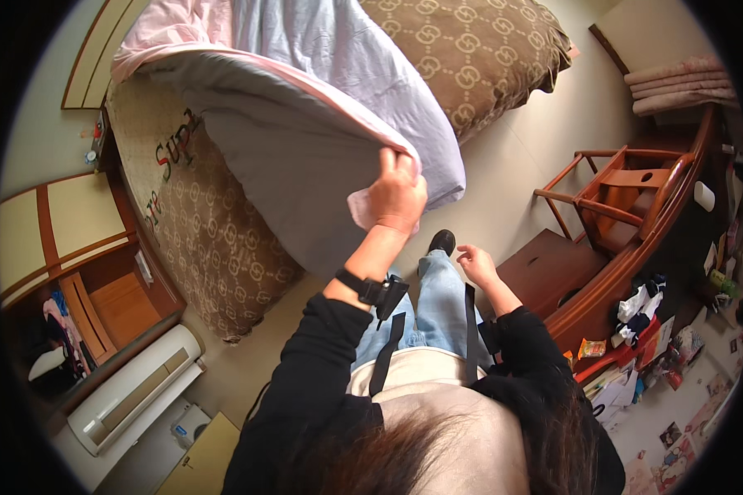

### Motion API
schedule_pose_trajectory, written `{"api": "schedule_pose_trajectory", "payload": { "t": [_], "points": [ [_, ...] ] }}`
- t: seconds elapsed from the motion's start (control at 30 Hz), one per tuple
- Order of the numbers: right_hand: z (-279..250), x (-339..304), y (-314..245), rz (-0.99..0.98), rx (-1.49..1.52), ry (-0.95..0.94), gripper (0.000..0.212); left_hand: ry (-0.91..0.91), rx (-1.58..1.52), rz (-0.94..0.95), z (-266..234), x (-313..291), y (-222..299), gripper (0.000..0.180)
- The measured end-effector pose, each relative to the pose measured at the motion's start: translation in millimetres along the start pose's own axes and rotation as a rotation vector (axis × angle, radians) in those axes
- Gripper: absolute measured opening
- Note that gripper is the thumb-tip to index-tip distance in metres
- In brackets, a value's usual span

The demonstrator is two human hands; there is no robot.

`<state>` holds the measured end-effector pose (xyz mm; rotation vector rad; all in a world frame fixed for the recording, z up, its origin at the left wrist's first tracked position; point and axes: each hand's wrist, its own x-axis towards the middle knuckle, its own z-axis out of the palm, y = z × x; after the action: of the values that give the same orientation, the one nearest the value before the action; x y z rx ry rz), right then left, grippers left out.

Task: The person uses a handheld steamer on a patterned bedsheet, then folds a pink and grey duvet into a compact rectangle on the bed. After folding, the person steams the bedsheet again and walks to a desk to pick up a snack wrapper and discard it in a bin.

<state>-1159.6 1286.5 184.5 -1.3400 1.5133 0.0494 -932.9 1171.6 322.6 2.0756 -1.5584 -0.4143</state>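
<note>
Two hands in my view: left hand [398, 194] closed on the quilt [297, 153] past the bed's [215, 260] near edge, right hand [477, 264] empty, half-curled; slackened fingers could drop it floorward.

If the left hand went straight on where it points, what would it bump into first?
The left hand would likely meet the blanket first: it grips the edge, and more cloth spreads ahead. How high that cloth sits is hard to tell.
</note>
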Motion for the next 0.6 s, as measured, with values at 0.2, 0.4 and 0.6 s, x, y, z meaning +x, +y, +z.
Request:
{"api": "schedule_pose_trajectory", "payload": {
  "t": [0.2, 0.4, 0.6],
  "points": [
    [-9.3, 28.1, 11.2, 0.016, 0.014, -0.109, 0.036, -0.957, -0.007, -0.237, 107.0, -15.2, -69.2, 0.095],
    [-43.2, 70.7, -51.3, -0.028, 0.043, -0.085, 0.037, -1.012, -0.140, -0.284, 80.3, 36.2, -105.8, 0.084],
    [-131.0, 136.9, -167.0, -0.193, 0.123, -0.103, 0.034, -0.820, -0.248, -0.249, 36.2, 130.5, -74.3, 0.071]
  ]
}}
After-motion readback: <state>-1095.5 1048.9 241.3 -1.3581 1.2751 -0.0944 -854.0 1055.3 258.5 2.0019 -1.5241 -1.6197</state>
